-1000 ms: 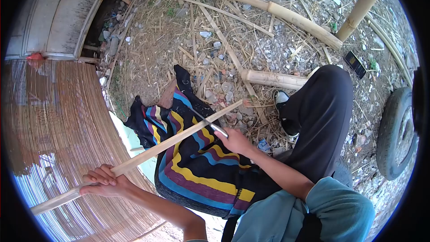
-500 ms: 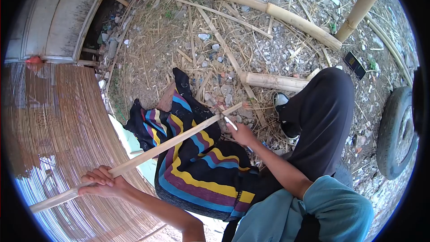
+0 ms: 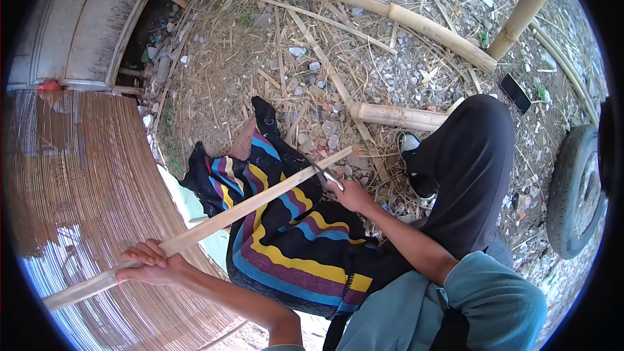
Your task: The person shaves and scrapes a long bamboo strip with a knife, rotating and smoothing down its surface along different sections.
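Note:
A long pale bamboo strip (image 3: 234, 213) slants from the lower left up to the centre, across my lap. My left hand (image 3: 156, 264) is wrapped round its lower part. In my right hand (image 3: 351, 195) is a knife (image 3: 329, 177), with its blade against the strip near the upper end. The knife's handle is mostly hidden in my fingers. Under the strip, a black cloth with yellow, blue and purple stripes (image 3: 286, 266) covers my leg.
Bamboo poles (image 3: 442, 34) and split pieces lie on the stony ground ahead. A bamboo post (image 3: 520, 13), a phone (image 3: 515, 93) and a tyre (image 3: 573, 192) are at the right. A slatted bamboo mat (image 3: 110, 175) and a worn panel (image 3: 75, 23) stand at the left.
The knife has turned in my right hand, so its dark blade now shows lying across the strip. My left hand and the strip have hardly moved.

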`<action>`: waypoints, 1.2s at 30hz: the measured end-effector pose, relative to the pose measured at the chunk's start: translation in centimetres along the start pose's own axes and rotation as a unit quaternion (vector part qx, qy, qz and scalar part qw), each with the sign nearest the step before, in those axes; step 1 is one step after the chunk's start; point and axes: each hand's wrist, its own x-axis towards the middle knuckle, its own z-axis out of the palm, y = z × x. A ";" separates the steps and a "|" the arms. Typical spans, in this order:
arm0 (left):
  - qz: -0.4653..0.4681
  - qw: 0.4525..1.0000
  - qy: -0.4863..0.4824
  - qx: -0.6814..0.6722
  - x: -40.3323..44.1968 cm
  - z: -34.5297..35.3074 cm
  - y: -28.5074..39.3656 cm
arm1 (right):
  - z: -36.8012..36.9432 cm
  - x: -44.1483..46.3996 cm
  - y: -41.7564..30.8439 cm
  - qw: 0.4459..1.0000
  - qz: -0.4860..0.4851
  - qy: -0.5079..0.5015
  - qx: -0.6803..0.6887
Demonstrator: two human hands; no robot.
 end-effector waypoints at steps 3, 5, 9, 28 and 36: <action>0.000 1.000 0.022 0.005 0.3 0.2 -0.2 | -0.9 -2.3 -2.1 1.000 -0.009 -0.003 0.017; -0.003 1.000 0.011 -0.010 0.2 0.4 -0.2 | -0.5 -2.6 -2.6 0.996 -0.084 0.011 -0.001; 0.006 1.000 -0.011 -0.002 -0.3 0.7 0.3 | 1.3 -0.5 0.6 0.997 -0.037 0.058 -0.026; -0.007 1.000 0.020 0.000 -0.1 0.9 -0.1 | 0.7 0.3 2.4 0.994 0.014 0.022 0.104; -0.021 0.999 0.033 -0.021 0.0 1.1 -1.0 | 1.8 1.5 3.7 0.993 0.037 0.007 0.111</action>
